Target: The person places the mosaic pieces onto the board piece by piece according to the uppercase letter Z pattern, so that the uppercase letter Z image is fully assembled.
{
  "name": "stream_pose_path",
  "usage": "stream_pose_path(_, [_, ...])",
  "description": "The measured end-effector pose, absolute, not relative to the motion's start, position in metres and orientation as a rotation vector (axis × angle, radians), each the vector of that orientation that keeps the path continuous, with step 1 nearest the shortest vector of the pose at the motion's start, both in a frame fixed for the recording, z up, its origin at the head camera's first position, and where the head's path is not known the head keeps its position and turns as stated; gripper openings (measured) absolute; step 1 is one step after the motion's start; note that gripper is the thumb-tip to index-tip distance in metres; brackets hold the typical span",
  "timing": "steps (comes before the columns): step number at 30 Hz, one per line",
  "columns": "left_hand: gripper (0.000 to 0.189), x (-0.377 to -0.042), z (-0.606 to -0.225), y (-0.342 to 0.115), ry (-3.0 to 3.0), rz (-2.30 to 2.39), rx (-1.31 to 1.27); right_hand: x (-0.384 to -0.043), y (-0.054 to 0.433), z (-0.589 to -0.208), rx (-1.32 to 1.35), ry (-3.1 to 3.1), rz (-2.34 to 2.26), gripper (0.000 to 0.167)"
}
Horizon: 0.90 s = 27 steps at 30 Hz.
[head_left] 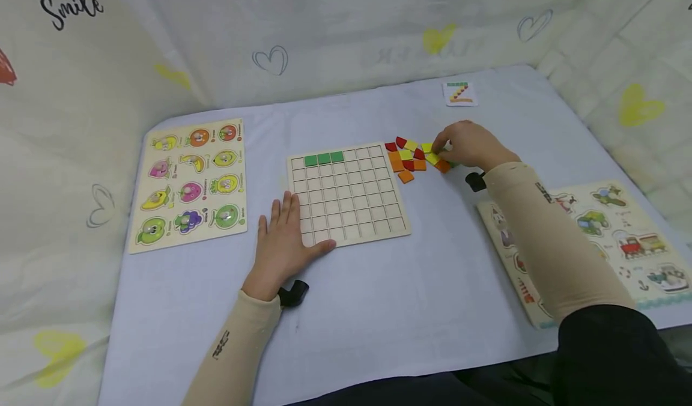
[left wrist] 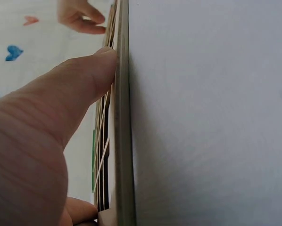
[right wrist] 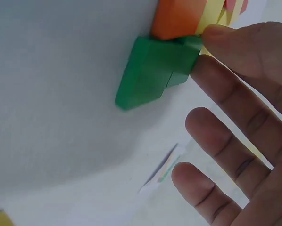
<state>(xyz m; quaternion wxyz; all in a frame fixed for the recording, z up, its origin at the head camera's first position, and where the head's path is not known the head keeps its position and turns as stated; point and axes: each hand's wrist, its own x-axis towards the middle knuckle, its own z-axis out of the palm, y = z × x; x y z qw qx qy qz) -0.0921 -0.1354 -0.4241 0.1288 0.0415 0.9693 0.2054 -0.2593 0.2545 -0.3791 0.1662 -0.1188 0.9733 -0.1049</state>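
A square wooden grid board point(head_left: 351, 196) lies mid-table, with several green square tiles point(head_left: 324, 158) in its top row. My left hand point(head_left: 281, 244) rests at its lower left corner, fingers spread straight along the left side and thumb on the bottom edge. To the board's right is a loose pile of red, yellow and orange tiles point(head_left: 406, 176). Over the pile's right end is my right hand point(head_left: 470, 145). In the right wrist view its thumb and index fingertips pinch the end of a green tile point(right wrist: 181, 63), against another green tile point(right wrist: 143, 70) and beside an orange one point(right wrist: 178, 19).
A small card point(head_left: 461, 94) with a Z-shaped coloured pattern lies at the back right. A fruit puzzle board point(head_left: 189, 184) is at the left. Under my right forearm lies a vehicle puzzle board point(head_left: 605, 232). A patterned white cloth point(head_left: 335, 33) hangs behind the table.
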Motion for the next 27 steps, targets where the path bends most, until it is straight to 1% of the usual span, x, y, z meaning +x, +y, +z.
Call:
stream_pose_path(5, [0.13, -0.092, -0.424, -0.135, 2.818, 0.603, 0.124, -0.257, 0.268, -0.381, -0.298, 2.757, -0.266, 0.028])
stream_pose_path(13, [0.13, -0.092, -0.423, -0.135, 2.82, 0.586, 0.132, -0.257, 0.278, -0.378, -0.308, 2.751, -0.174, 0.035])
stream_pose_path(27, [0.13, -0.092, -0.425, -0.136, 2.822, 0.599, 0.133, -0.257, 0.269, -0.373, -0.299, 2.749, -0.072, 0.036])
